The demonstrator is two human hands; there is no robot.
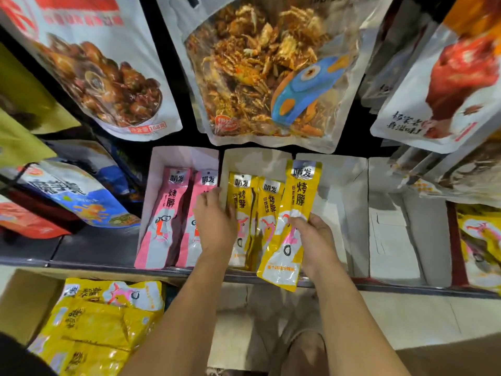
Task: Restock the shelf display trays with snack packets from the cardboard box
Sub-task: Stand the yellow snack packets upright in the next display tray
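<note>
Yellow packet (pixel 298 202) pinched in right hand (pixel 315 240) | left hand (pixel 215 221) spread on tray packets (pixel 267 210)

Hanging crab-snack pouch (pixel 260 77), pouch picturing dark shellfish (pixel 108 77), white pouch with red meat (pixel 444 85), pale tiled floor (pixel 406 318)

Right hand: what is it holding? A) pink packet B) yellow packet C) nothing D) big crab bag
B: the right hand grips a yellow packet by its lower half, over the middle tray that already holds yellow ones.
</note>
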